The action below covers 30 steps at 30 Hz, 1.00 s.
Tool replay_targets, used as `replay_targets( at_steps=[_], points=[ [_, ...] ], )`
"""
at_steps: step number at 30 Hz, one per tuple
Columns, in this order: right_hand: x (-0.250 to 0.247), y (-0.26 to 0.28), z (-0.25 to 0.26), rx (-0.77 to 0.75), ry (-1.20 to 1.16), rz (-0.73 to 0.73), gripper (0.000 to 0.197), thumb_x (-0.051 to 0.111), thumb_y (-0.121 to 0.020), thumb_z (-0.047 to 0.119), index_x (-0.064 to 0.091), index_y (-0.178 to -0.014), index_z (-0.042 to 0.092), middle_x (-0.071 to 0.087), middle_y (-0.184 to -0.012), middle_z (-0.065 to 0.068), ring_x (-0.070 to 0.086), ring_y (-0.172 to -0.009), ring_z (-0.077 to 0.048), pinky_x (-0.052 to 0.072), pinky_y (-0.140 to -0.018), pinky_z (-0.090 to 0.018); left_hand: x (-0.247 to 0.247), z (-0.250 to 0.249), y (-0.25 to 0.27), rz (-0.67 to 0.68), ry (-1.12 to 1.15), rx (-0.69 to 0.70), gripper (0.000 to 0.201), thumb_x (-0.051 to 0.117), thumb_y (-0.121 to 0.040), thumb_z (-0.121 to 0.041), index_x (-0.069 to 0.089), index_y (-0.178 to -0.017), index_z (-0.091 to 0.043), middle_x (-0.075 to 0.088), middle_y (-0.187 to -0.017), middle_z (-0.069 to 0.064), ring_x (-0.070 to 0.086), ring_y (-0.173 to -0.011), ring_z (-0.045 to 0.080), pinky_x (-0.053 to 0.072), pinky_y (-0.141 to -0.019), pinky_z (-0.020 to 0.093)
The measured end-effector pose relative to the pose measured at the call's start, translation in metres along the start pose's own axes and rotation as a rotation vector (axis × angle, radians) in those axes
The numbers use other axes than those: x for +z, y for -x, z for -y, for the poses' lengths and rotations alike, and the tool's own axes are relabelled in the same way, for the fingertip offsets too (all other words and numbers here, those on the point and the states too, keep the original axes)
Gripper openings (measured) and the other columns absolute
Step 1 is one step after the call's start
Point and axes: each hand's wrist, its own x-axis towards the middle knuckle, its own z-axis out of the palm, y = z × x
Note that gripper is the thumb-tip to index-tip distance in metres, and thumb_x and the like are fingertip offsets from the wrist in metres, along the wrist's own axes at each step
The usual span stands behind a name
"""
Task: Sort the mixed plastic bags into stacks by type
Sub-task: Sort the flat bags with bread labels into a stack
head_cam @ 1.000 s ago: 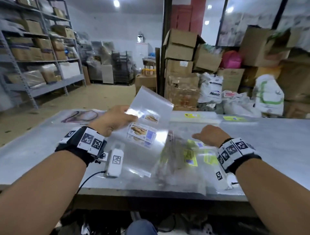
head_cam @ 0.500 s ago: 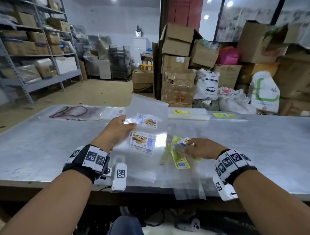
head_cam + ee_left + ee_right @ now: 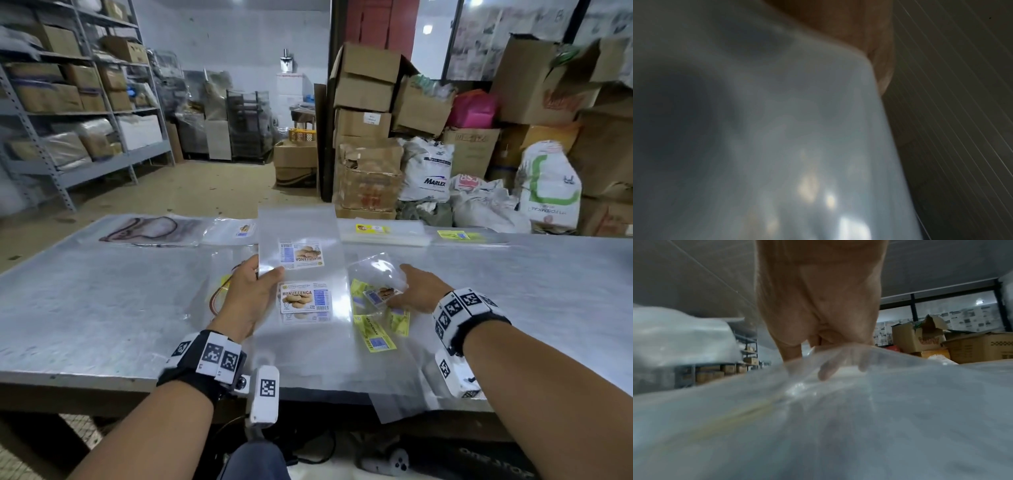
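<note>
My left hand point(image 3: 255, 286) pinches a clear bag with a Biskut Lenga label point(image 3: 301, 255), held up over the table's middle. Under it lies another clear bag with the same label point(image 3: 306, 301). My right hand point(image 3: 407, 291) grips a small clear bag with a biscuit label point(image 3: 380, 277), lifted off a loose heap of yellow-labelled bags point(image 3: 375, 337). In the right wrist view my fingers point(image 3: 826, 369) show through the plastic point(image 3: 838, 402). The left wrist view is filled by blurred plastic point(image 3: 777, 129) under my hand.
Sorted stacks lie along the far edge of the metal table point(image 3: 85, 301): a printed bag point(image 3: 147, 229), a biscuit-labelled stack point(image 3: 236, 231), and two yellow-labelled stacks point(image 3: 380, 231) point(image 3: 459, 236). Cardboard boxes point(image 3: 366, 113), sacks point(image 3: 428, 171) and shelving point(image 3: 78, 102) stand behind.
My left hand has lowered its bag nearer the table. My right hand has taken a small biscuit-labelled bag out of the yellow-labelled heap and lifted it.
</note>
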Motion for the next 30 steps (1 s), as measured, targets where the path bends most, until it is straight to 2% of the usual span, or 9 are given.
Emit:
replay_targets(
  at_steps=[4,6,8,13,18,21,24,26,30],
  points=[
    [-0.006,-0.009,-0.003,0.019,-0.066,-0.095,0.050,0.072,-0.090,0.020,0.057,-0.137,0.008,0.060,-0.134,-0.011,0.059,-0.117,-0.028,0.046,-0.090,-0.031,0.003,0.009,-0.002,-0.012,0.034,-0.010,0.025,0.060,-0.099,-0.001,0.067,-0.120,-0.013,0.077,-0.111,0.006,0.074,-0.104,0.026,0.058,-0.090,0.043],
    [-0.011,-0.013,-0.002,-0.014,-0.083,-0.119,0.023,0.067,-0.094,0.016,0.069,-0.115,0.009,0.066,-0.121,-0.013,0.062,-0.102,-0.026,0.044,-0.078,-0.029,0.003,0.010,-0.003,-0.010,0.044,-0.004,0.024,0.060,-0.100,-0.001,0.066,-0.120,-0.012,0.077,-0.111,0.006,0.074,-0.103,0.026,0.059,-0.088,0.042],
    [-0.018,-0.013,0.002,-0.048,-0.205,-0.162,0.006,0.065,-0.096,0.016,0.067,-0.102,0.013,0.070,-0.106,-0.011,0.065,-0.089,-0.023,0.045,-0.068,-0.029,0.003,0.010,-0.005,-0.012,0.061,0.002,0.026,0.059,-0.100,-0.001,0.065,-0.123,-0.011,0.077,-0.112,0.006,0.074,-0.104,0.025,0.061,-0.084,0.038],
    [-0.057,-0.005,0.029,-0.175,-0.414,-0.259,0.004,0.058,-0.102,0.018,0.055,-0.104,0.020,0.072,-0.093,-0.003,0.064,-0.052,0.000,0.041,-0.047,-0.020,0.003,0.007,-0.009,-0.038,0.064,0.032,0.029,0.060,-0.100,-0.003,0.065,-0.127,-0.012,0.076,-0.115,0.005,0.073,-0.106,0.025,0.059,-0.089,0.043],
    [-0.110,0.017,0.070,-0.317,-0.568,-0.335,0.014,0.060,-0.101,0.017,0.055,-0.113,0.012,0.071,-0.091,-0.007,0.071,-0.059,-0.008,0.053,-0.069,-0.037,0.002,0.005,-0.011,-0.076,0.066,0.051,0.025,0.059,-0.101,-0.003,0.066,-0.123,-0.012,0.077,-0.112,0.002,0.074,-0.104,0.023,0.059,-0.091,0.043],
    [-0.121,0.034,0.098,-0.436,-0.643,-0.334,0.014,0.061,-0.101,0.014,0.057,-0.114,0.015,0.069,-0.071,-0.008,0.066,-0.053,-0.011,0.054,-0.057,-0.030,0.002,0.003,-0.011,-0.078,0.080,0.067,0.023,0.060,-0.100,-0.003,0.065,-0.122,-0.009,0.077,-0.111,0.004,0.074,-0.106,0.026,0.059,-0.091,0.043],
    [-0.115,0.040,0.117,-0.500,-0.732,-0.255,0.017,0.065,-0.100,0.018,0.060,-0.116,0.020,0.075,-0.081,-0.012,0.067,-0.059,-0.021,0.049,-0.049,-0.030,0.003,-0.007,-0.009,-0.073,0.107,0.095,0.024,0.059,-0.100,0.000,0.064,-0.122,-0.006,0.078,-0.109,0.006,0.075,-0.100,0.024,0.063,-0.079,0.033],
    [-0.107,0.042,0.126,-0.513,-0.812,-0.195,0.017,0.064,-0.100,0.016,0.059,-0.117,0.017,0.077,-0.085,-0.006,0.063,-0.055,-0.019,0.044,-0.043,-0.027,0.002,-0.013,-0.008,-0.078,0.135,0.103,0.025,0.058,-0.100,0.003,0.063,-0.123,-0.005,0.078,-0.108,0.008,0.076,-0.094,0.022,0.063,-0.075,0.031],
    [-0.103,0.051,0.140,-0.510,-0.982,-0.168,0.016,0.063,-0.100,0.012,0.057,-0.114,0.018,0.073,-0.082,-0.005,0.052,-0.043,-0.013,0.033,-0.035,-0.022,-0.005,-0.017,-0.008,-0.099,0.128,0.124,0.025,0.057,-0.101,0.000,0.064,-0.124,-0.007,0.076,-0.112,0.012,0.075,-0.098,0.026,0.062,-0.083,0.037]
  ],
)
